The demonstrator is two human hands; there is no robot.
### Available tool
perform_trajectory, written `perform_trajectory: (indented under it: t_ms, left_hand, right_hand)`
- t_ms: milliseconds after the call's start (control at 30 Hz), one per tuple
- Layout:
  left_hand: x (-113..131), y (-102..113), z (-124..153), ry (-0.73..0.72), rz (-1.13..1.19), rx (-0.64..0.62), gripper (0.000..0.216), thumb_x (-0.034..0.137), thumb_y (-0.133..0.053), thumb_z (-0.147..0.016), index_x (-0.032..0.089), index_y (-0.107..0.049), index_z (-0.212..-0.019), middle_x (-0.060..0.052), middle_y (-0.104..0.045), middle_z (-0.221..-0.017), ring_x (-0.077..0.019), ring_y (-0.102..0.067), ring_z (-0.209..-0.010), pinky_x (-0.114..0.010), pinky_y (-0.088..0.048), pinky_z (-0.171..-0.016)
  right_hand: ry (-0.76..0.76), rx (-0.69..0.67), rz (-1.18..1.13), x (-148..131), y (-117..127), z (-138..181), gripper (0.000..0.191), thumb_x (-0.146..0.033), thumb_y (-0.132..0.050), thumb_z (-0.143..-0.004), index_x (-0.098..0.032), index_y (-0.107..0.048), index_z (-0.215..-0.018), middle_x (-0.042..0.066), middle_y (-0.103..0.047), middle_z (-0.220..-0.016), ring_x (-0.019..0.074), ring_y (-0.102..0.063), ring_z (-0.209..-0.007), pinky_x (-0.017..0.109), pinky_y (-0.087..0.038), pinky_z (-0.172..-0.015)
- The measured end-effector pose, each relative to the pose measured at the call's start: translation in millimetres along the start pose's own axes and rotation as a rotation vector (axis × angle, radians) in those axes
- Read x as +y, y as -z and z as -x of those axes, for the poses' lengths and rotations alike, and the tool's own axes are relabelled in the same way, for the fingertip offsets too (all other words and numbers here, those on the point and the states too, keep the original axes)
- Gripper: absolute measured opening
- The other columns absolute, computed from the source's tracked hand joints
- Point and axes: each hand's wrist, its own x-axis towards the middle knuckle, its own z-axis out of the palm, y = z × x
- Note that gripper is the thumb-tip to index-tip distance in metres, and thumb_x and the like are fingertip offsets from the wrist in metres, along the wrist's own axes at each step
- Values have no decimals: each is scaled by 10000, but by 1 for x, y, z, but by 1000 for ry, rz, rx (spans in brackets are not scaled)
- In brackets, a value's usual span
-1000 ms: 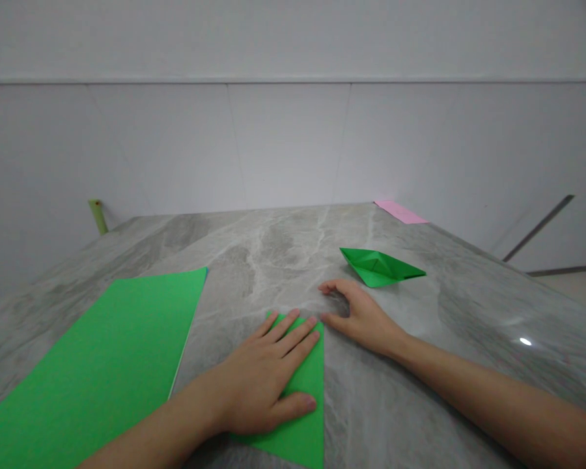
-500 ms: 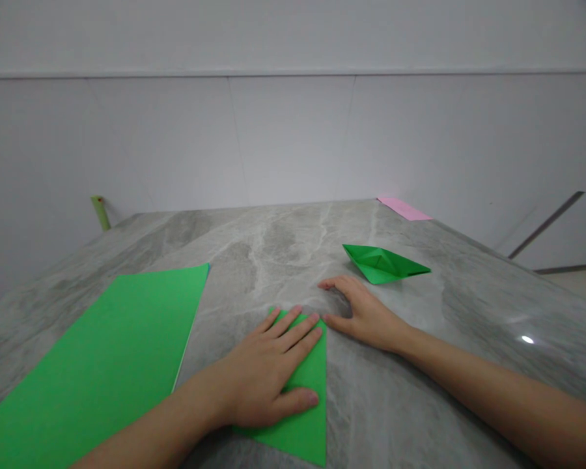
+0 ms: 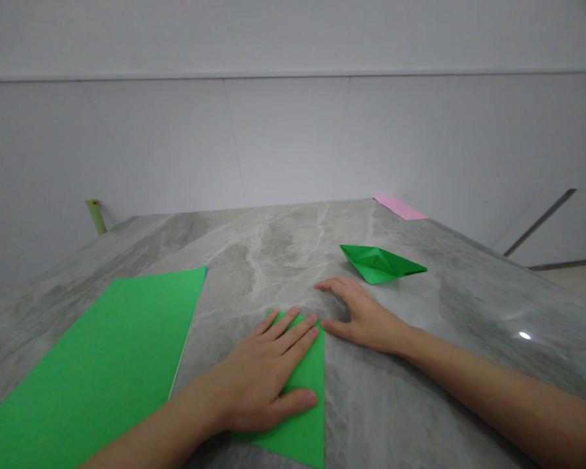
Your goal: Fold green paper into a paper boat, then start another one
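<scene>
My left hand (image 3: pixel 268 371) lies flat with spread fingers on a piece of green paper (image 3: pixel 303 423), covering much of it. The paper's right edge runs straight toward me, past my thumb. My right hand (image 3: pixel 364 316) rests on the table just right of the paper's far corner, thumb and fingers apart in a curve with nothing between them. Its thumb tip is close to that corner; whether it touches, I cannot tell. Beyond the right hand sits a folded green paper boat (image 3: pixel 381 264) with two pointed ends.
A large green paper sheet or stack (image 3: pixel 107 352) lies at the left, partly under my left forearm. Pink paper (image 3: pixel 401 208) lies at the table's far right corner. The grey marbled table (image 3: pixel 273 241) meets a white wall; a light-green object (image 3: pixel 96 216) stands beyond its left edge.
The whole view has shifted slightly. Both hands keep the same pose and place relative to the green paper, and the boat stays where it was.
</scene>
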Motion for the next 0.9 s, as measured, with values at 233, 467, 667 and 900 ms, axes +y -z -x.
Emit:
perform_trajectory:
  t_ms: [233, 467, 667, 900]
  left_hand:
    - [2, 2, -2, 10, 23, 10, 777, 595, -402, -968, 260, -57, -1579, -37, -79, -1648, -297, -59, -1514, -531, -95, -1222]
    - [0, 0, -3, 16, 105, 13, 1106, 749, -605, -737, 213, -130, -1580, -84, -105, -1639, -369, -102, -1502, -570, -58, -1214]
    - [0, 0, -3, -9, 55, 12, 1091, 744, -558, -759, 208, -86, -1584, -70, -84, -1645, -343, -74, -1510, -551, -33, -1217]
    - [3, 2, -3, -13, 42, 25, 1017, 727, -576, -771, 246, -175, -1573, -73, -121, -1641, -358, -98, -1505, -578, -38, -1205]
  right_hand:
    - [13, -15, 11, -3, 1, 1, 557, -302, -718, -759, -148, -548, -1267, 150, -598, -1228, 309, -531, -1195, 501, -404, -1045]
    - [-14, -23, 20, -2, 1, 1, 614, -344, -736, -759, -173, -513, -1305, 141, -585, -1269, 301, -517, -1230, 495, -394, -1062]
    - [-46, -104, 25, -10, 3, 3, 760, -341, -771, -694, -163, -472, -1370, 163, -524, -1368, 327, -457, -1312, 524, -348, -1106]
    - [-51, -153, 14, -19, 8, 6, 854, -367, -786, -655, -188, -447, -1418, 170, -483, -1406, 365, -417, -1348, 559, -332, -1113]
